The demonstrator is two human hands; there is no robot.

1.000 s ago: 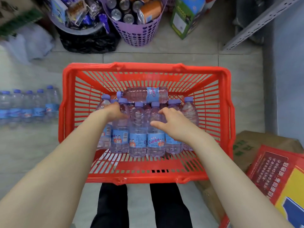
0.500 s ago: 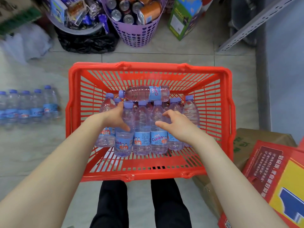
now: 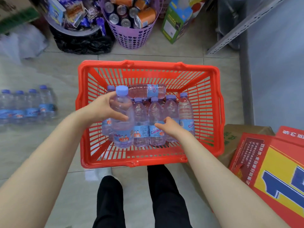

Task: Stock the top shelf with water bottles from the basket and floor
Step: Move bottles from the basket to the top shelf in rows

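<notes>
Picking up was the step in hand. The left grip (image 3: 102, 109) clasped a bottle (image 3: 123, 129) above the others in the red basket (image 3: 148, 65). The right grip (image 3: 172, 128) lay uncurled against a second bottle (image 3: 155, 112). Next it likely needed to close, then lift both bottles shelfward.

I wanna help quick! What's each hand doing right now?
Left hand: holding a water bottle.
Right hand: touching a standing bottle in the basket; grip cannot be told.
</notes>
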